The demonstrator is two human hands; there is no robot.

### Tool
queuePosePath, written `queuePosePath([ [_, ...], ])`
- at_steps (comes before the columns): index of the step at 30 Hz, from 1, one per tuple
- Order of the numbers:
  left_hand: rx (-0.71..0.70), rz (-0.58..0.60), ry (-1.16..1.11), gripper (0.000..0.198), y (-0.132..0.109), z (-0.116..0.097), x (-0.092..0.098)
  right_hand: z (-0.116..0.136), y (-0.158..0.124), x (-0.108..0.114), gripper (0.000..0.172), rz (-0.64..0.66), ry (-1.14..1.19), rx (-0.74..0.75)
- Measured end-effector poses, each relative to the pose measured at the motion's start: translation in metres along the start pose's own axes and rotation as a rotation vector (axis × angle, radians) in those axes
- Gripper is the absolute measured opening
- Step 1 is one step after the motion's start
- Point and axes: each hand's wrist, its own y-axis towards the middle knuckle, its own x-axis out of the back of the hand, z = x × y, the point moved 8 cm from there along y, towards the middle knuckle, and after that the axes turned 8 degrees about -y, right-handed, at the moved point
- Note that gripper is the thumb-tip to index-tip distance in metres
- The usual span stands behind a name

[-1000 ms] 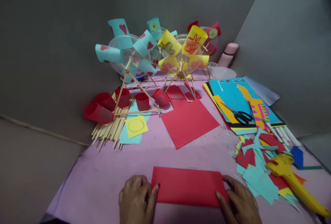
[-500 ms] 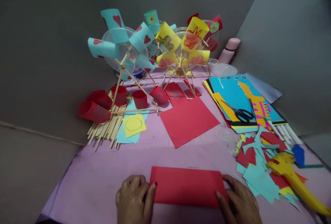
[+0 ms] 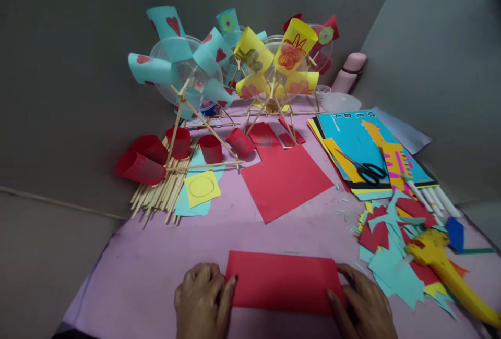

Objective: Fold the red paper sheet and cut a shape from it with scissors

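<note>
A folded red paper (image 3: pixel 282 282) lies flat at the near side of the table, its long side running left to right. At its left end, my left hand (image 3: pixel 201 300) has its fingers curled and its thumb pressing the edge. My right hand (image 3: pixel 364 302) grips the other end, thumb on top and index finger at the upper corner. Beyond the hands rests a larger red sheet (image 3: pixel 287 182). To its left is a small yellow paper square (image 3: pixel 202 188) with a circle drawn on it.
Paper-cup wheels on stick stands, one blue (image 3: pixel 188 68) and one yellow (image 3: pixel 276 68), rise at the back. Red paper cups (image 3: pixel 140 167) and wooden sticks (image 3: pixel 162 201) lie left. Scissors (image 3: pixel 368 171), paper scraps (image 3: pixel 395 271) and a yellow glue gun (image 3: pixel 442 263) lie right.
The camera view has shifted very slightly. Both hands keep the same hold on the folded red paper.
</note>
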Motion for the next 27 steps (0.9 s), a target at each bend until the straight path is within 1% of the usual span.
queuePosePath([
  [6,-0.144,-0.033,-0.092,0.012,-0.0056,0.0025,0.003,0.0005,0.0017,0.0004,0.021,0.016,0.006,-0.008],
  [10,-0.156,-0.048,-0.072,0.009,-0.0075,0.0037,0.0018,0.0001,0.0028,0.0,0.02,0.029,-0.004,-0.013],
  [14,-0.091,-0.054,-0.041,0.011,-0.0068,0.0041,0.0009,0.0001,0.0018,0.0006,0.022,0.025,-0.008,-0.012],
  [20,-0.036,-0.054,-0.04,0.016,-0.0064,0.0047,0.0031,-0.0009,0.0011,0.0022,0.024,0.019,-0.011,-0.026],
  [25,0.053,0.022,-0.03,0.019,-0.0027,0.008,-0.0008,-0.0002,0.002,0.0025,0.023,0.021,-0.031,-0.021],
  [27,0.062,0.042,-0.019,0.022,-0.0009,0.007,-0.0019,-0.0007,0.0016,0.0016,0.023,0.03,-0.033,-0.027],
])
